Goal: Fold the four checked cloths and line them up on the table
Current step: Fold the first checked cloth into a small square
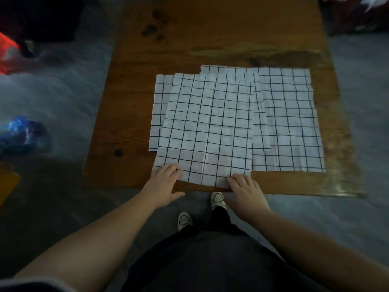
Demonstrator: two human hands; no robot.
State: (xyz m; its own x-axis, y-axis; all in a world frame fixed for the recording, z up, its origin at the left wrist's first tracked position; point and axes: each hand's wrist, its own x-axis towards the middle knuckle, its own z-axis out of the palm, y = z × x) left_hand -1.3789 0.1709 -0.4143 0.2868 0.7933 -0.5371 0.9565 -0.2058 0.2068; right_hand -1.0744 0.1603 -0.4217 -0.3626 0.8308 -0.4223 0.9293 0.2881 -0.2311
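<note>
Head view: wooden table (134, 114) (knotted, glossy) stands on grey floor (63, 98).

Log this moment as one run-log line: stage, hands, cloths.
stage: folding not begun | left hand: rests on top cloth, near-left corner | right hand: rests on near-right corner | other cloths: spread, overlapping beneath

Dim, plain indoor room, probably a home: worn wooden desk (210, 39) on a grey concrete floor (63, 91), with a crumpled blue bag (21, 133) and red bundle (6, 53) left of the desk.
</note>
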